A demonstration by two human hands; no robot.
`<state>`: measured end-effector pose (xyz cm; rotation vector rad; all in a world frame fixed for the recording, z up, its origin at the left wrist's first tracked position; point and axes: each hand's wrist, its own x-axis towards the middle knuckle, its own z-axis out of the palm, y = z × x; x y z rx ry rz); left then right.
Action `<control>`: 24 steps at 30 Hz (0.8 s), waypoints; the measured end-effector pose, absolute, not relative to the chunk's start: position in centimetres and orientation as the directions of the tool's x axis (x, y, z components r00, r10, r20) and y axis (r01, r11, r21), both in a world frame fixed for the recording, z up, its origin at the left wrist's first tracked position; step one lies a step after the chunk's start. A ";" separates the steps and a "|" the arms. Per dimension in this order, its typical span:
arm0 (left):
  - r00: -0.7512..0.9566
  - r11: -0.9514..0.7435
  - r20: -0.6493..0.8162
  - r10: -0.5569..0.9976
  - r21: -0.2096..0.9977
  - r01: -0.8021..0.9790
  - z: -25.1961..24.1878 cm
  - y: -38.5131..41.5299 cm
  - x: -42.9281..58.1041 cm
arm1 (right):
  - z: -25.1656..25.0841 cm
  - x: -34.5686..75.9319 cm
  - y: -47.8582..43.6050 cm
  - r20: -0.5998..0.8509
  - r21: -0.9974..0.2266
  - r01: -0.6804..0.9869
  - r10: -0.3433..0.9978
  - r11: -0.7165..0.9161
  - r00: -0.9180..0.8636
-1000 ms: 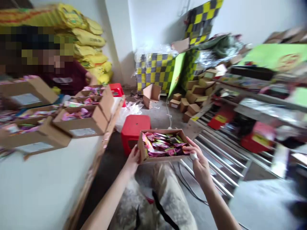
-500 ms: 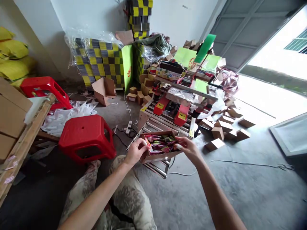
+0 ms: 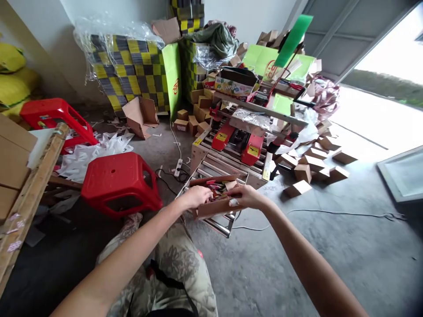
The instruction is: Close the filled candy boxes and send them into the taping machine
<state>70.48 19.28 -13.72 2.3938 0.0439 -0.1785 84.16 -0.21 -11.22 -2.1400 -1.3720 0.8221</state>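
Note:
An open cardboard box (image 3: 216,207) filled with small colourful packets (image 3: 216,187) rests on the roller conveyor. Over its left end is my left hand (image 3: 198,196), fingers curled down among the packets; what the fingertips press or pinch is hidden. My right hand (image 3: 246,196) grips the box's right end, with fingers bent over the edge and white wrapping on one finger. Beside those fingers a tan piece of cardboard (image 3: 230,185) sticks up, perhaps an end flap.
Ahead, the roller conveyor (image 3: 214,167) leads into a machine with red side guides (image 3: 253,149). Red stools (image 3: 114,176) stand left. Small cartons (image 3: 302,174) litter the floor at right, and a cable (image 3: 340,213) crosses it. Yellow-and-black stacks (image 3: 132,75) line the wall.
My left hand has moved from the box's left edge to over the packets inside. My right fingers have shifted inward at the right end. The view has tilted slightly.

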 end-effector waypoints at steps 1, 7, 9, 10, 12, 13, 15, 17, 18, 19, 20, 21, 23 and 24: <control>0.989 -0.706 -0.139 -0.042 0.705 0.069 -13.7 19.7 70.1 | -11.5 84.3 0.3 -0.263 -0.625 0.641 0.893 -0.446 0.365; 0.798 -0.633 0.375 0.471 0.774 0.010 -16.2 19.7 66.7 | -11.7 83.9 2.2 -0.216 -0.410 0.606 0.718 -0.682 0.662; 0.689 -0.639 0.433 0.581 0.767 0.057 -17.4 19.8 66.8 | -11.7 82.6 2.1 -0.081 -0.330 0.585 0.639 -0.741 0.765; 0.710 -0.613 0.408 0.574 0.789 0.042 -17.8 19.9 67.0 | -12.0 81.6 2.0 0.024 -0.300 0.579 0.601 -0.758 0.799; 0.816 -0.524 0.336 0.470 0.850 -0.049 -18.4 20.0 67.6 | -13.2 79.4 1.6 0.224 -0.321 0.618 0.576 -0.718 0.786; 0.855 -0.490 0.321 0.407 0.867 -0.092 -18.5 20.0 67.8 | -14.0 78.3 1.4 0.300 -0.366 0.656 0.584 -0.660 0.754; 0.866 -0.499 0.345 0.363 0.857 -0.132 -18.6 19.5 67.5 | -15.9 76.2 1.1 0.381 -0.476 0.718 0.617 -0.508 0.689; 0.832 -0.572 0.400 0.384 0.810 -0.126 -18.6 18.7 66.8 | -17.1 74.7 1.1 0.426 -0.558 0.720 0.602 -0.414 0.676; 0.812 -0.604 0.422 0.403 0.789 -0.110 -18.7 18.2 66.3 | -17.4 74.2 1.2 0.447 -0.575 0.723 0.593 -0.384 0.670; 0.793 -0.625 0.433 0.428 0.776 -0.086 -18.7 17.8 65.9 | -17.4 73.9 1.4 0.462 -0.575 0.738 0.605 -0.352 0.648; 0.775 -0.638 0.439 0.456 0.768 -0.059 -18.8 17.5 65.6 | -17.2 73.7 1.7 0.466 -0.560 0.762 0.636 -0.326 0.615; 0.760 -0.648 0.440 0.478 0.761 -0.033 -18.9 17.2 65.4 | -16.9 73.7 2.0 0.456 -0.532 0.789 0.680 -0.309 0.574; 0.750 -0.670 0.438 0.495 0.743 0.008 -19.0 16.9 65.3 | -16.2 74.0 2.8 0.383 -0.467 0.825 0.769 -0.318 0.512; 0.754 -0.682 0.438 0.490 0.731 0.019 -19.0 16.8 65.2 | -16.0 74.2 3.2 0.332 -0.445 0.825 0.792 -0.348 0.513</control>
